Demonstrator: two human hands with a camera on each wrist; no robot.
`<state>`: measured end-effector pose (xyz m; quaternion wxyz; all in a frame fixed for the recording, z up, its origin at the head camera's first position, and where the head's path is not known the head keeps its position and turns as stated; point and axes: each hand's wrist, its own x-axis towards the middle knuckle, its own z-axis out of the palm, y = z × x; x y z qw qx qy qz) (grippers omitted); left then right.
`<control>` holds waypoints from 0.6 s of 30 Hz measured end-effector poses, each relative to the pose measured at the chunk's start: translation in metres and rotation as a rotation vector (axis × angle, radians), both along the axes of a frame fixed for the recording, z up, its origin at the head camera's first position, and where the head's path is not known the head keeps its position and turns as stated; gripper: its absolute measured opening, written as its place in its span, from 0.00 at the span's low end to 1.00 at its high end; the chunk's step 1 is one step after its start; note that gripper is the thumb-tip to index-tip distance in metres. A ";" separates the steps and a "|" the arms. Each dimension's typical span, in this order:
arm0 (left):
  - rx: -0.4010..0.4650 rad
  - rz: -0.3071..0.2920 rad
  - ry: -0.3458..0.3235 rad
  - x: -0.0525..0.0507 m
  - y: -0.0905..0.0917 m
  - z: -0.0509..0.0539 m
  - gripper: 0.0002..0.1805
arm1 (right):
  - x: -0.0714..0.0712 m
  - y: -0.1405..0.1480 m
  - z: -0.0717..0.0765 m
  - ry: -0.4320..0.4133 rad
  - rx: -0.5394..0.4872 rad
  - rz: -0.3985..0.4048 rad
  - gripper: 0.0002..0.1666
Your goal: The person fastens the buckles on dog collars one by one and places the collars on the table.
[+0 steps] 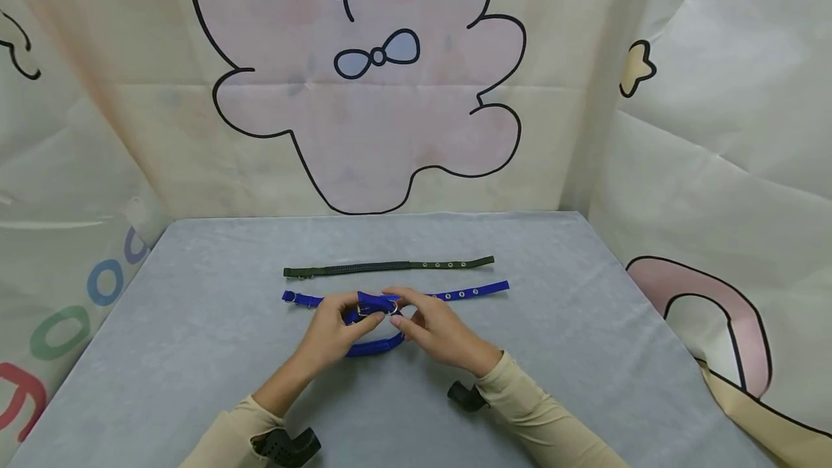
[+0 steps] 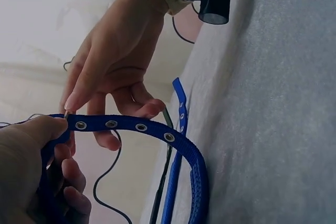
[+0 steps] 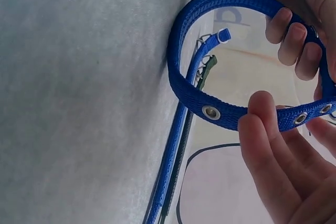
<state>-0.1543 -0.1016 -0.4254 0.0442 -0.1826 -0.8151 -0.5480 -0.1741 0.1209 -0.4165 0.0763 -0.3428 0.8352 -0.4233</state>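
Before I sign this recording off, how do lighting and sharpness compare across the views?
Head: brightest, with soft shadows on the grey table; left wrist: dimmer, the pale backdrop lightest toward upper left; right wrist: also dim, though the looped blue strap has clear edges.

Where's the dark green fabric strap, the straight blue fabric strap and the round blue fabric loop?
Dark green fabric strap (image 1: 367,268): head view, middle stretch.
Straight blue fabric strap (image 1: 482,290): head view, eyelet end.
Round blue fabric loop (image 3: 175,60): right wrist view, curved band.
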 end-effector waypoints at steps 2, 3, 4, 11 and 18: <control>-0.017 -0.007 -0.006 0.001 0.002 0.001 0.12 | 0.001 0.000 -0.001 0.018 -0.009 -0.001 0.27; -0.025 -0.010 -0.004 0.002 0.003 0.001 0.12 | 0.001 -0.001 -0.001 0.032 -0.014 -0.002 0.25; -0.031 -0.011 -0.002 0.002 0.003 0.001 0.12 | 0.001 -0.001 -0.002 0.046 -0.015 -0.002 0.24; -0.067 0.019 -0.005 0.006 0.005 0.003 0.11 | 0.003 -0.005 -0.005 0.122 -0.020 -0.005 0.19; -0.111 0.011 -0.060 0.005 0.006 0.003 0.10 | 0.003 -0.006 -0.004 0.093 -0.069 0.019 0.14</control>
